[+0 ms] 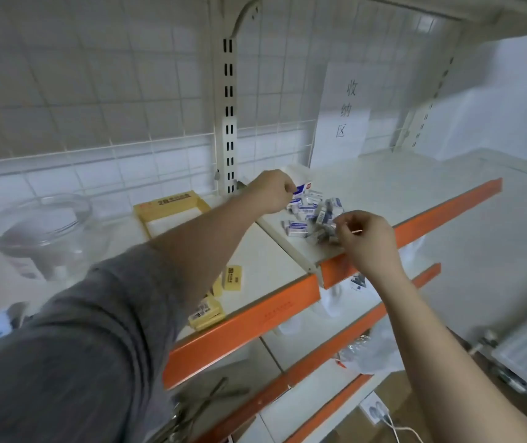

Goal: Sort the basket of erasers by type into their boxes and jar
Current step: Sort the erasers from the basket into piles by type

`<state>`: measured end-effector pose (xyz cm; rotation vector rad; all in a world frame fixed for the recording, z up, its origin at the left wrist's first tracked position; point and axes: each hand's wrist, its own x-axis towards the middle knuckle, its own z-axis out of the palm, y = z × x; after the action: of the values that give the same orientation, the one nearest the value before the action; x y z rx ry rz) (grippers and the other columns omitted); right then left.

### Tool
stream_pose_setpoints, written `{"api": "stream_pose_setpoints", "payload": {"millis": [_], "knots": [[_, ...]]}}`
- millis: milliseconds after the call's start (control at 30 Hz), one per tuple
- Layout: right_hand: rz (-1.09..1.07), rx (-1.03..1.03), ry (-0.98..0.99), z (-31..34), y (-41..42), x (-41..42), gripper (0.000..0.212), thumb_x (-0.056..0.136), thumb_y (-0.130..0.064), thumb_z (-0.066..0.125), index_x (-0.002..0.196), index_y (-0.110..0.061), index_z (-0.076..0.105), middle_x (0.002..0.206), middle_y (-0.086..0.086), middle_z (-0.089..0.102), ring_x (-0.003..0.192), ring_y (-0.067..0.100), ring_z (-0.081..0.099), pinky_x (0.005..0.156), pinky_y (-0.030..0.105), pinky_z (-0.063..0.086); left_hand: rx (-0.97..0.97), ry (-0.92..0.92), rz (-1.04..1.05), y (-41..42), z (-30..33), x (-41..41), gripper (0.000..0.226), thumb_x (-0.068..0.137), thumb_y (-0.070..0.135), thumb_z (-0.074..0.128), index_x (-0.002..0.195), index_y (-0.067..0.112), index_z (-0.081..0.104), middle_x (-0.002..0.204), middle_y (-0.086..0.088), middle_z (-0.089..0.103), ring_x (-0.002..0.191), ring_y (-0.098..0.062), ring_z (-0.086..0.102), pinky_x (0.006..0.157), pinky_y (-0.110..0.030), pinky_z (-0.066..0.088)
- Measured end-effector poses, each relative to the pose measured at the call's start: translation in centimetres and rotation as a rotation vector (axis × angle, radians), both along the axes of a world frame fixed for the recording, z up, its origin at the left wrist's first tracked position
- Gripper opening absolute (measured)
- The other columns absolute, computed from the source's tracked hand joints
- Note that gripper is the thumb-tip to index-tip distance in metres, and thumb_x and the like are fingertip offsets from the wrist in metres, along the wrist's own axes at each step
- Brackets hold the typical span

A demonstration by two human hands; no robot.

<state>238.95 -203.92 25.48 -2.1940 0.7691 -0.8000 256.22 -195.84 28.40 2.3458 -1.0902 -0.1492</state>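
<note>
Lying loose near the shelf's front edge, flat yellow erasers [207, 310] show printed labels. Farther back, the right hand [366, 239] pinches one small white-and-blue eraser from the pile [311, 214]; the left hand [271, 191] curls around another beside a white box [298, 179].

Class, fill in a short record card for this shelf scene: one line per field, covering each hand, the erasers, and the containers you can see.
left hand: fingers curled, over the far edge of the white eraser pile; whether it holds one is unclear
right hand: pinching an eraser at the pile's near edge
white erasers: loose heap on the right shelf board
white box: behind the pile
yellow erasers: a few near the left shelf's front edge
yellow box: open, behind the left arm
glass jar: far left
</note>
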Motion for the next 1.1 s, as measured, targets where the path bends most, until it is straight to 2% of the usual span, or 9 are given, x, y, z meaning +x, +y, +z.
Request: {"api": "stream_pose_setpoints", "payload": {"millis": [233, 400, 467, 567, 667, 767, 933, 1000, 1100], "knots": [[0.236, -0.007, -0.135, 4.3, 8.7, 6.1, 0.017, 0.088, -0.013, 0.053, 0.087, -0.02, 0.068, 0.078, 0.0, 0.067, 0.072, 0.015, 0.062, 0.057, 0.014, 0.039, -0.057, -0.02, 0.137, 17.7, 5.4, -1.3, 0.023, 0.091, 0.028, 0.055, 0.111, 0.026, 0.067, 0.102, 0.013, 0.059, 0.092, -0.002, 0.053, 0.074, -0.014, 0.037], [0.483, 0.025, -0.2, 6.8, 18.6, 10.0, 0.017, 0.088, -0.015, 0.054, 0.082, -0.025, 0.065, 0.081, 0.0, 0.068, 0.079, 0.019, 0.066, 0.075, 0.029, 0.051, -0.131, -0.031, 0.377, 32.7, 5.6, -4.8, 0.016, 0.092, 0.031, 0.054, 0.103, 0.036, 0.064, 0.091, 0.021, 0.058, 0.078, 0.007, 0.054, 0.053, -0.001, 0.037], [0.577, 0.02, -0.209, 7.4, 23.2, 11.1, 0.016, 0.088, -0.016, 0.055, 0.081, -0.027, 0.065, 0.081, 0.0, 0.069, 0.079, 0.019, 0.067, 0.074, 0.029, 0.051, -0.102, -0.045, 0.46, 37.8, 5.4, -5.9, 0.016, 0.092, 0.03, 0.054, 0.103, 0.037, 0.063, 0.089, 0.023, 0.058, 0.079, 0.011, 0.053, 0.057, -0.001, 0.036], [0.708, 0.033, -0.195, 7.7, 29.9, 12.4, 0.014, 0.087, -0.016, 0.056, 0.081, -0.024, 0.065, 0.08, -0.001, 0.068, 0.077, 0.019, 0.067, 0.062, 0.023, 0.046, -0.067, -0.082, 0.584, 44.4, 4.9, -7.1, 0.019, 0.092, 0.025, 0.055, 0.106, 0.032, 0.065, 0.085, 0.018, 0.06, 0.078, 0.006, 0.057, 0.06, -0.003, 0.035], [0.831, 0.024, -0.133, 7.3, 36.3, 13.5, 0.015, 0.086, -0.014, 0.055, 0.08, -0.022, 0.066, 0.077, -0.002, 0.067, 0.073, 0.019, 0.066, 0.064, 0.023, 0.048, -0.004, -0.117, 0.68, 49.9, 4.2, -8.1, 0.021, 0.092, 0.023, 0.056, 0.109, 0.024, 0.067, 0.095, 0.008, 0.065, 0.075, -0.007, 0.059, 0.059, -0.006, 0.038], [0.977, -0.159, -0.005, 6.6, 41.9, 14.8, 0.014, 0.087, -0.013, 0.056, 0.086, -0.015, 0.07, 0.077, -0.003, 0.062, 0.069, 0.01, 0.057, 0.059, 0.018, 0.041, 0.089, -0.111, 0.734, 54.5, 3.3, -7.6, 0.022, 0.092, 0.023, 0.057, 0.11, 0.023, 0.069, 0.106, -0.003, 0.069, 0.091, -0.016, 0.062, 0.078, -0.024, 0.045], [1.084, -0.765, 0.488, 4.9, 47.9, 17.8, 0.022, 0.082, -0.021, 0.068, 0.101, -0.01, 0.069, 0.102, 0.006, 0.068, 0.091, 0.02, 0.06, 0.077, 0.028, 0.047, 0.332, -0.081, 0.662, 58.8, 2.6, -6.0, 0.025, 0.093, 0.032, 0.053, 0.113, 0.028, 0.066, 0.117, 0.001, 0.065, 0.098, -0.017, 0.06, 0.088, -0.036, 0.049], [1.054, -0.959, 0.667, 4.3, 48.8, 18.5, 0.021, 0.079, -0.022, 0.072, 0.092, -0.008, 0.063, 0.087, 0.004, 0.064, 0.085, 0.022, 0.057, 0.074, 0.031, 0.049, 0.371, -0.081, 0.631, 59.8, 2.4, -6.0, 0.025, 0.095, 0.027, 0.05, 0.116, 0.027, 0.065, 0.118, 0.002, 0.063, 0.099, -0.016, 0.058, 0.087, -0.034, 0.048], [1.023, -1.062, 0.751, 4.2, 49.4, 18.5, 0.023, 0.076, -0.017, 0.072, 0.078, -0.018, 0.049, 0.067, -0.002, 0.047, 0.078, 0.02, 0.051, 0.065, 0.03, 0.045, 0.366, -0.064, 0.581, 60.4, 1.9, -6.0, 0.027, 0.095, 0.022, 0.049, 0.118, 0.026, 0.063, 0.118, 0.004, 0.063, 0.101, -0.014, 0.057, 0.089, -0.034, 0.047]]}}
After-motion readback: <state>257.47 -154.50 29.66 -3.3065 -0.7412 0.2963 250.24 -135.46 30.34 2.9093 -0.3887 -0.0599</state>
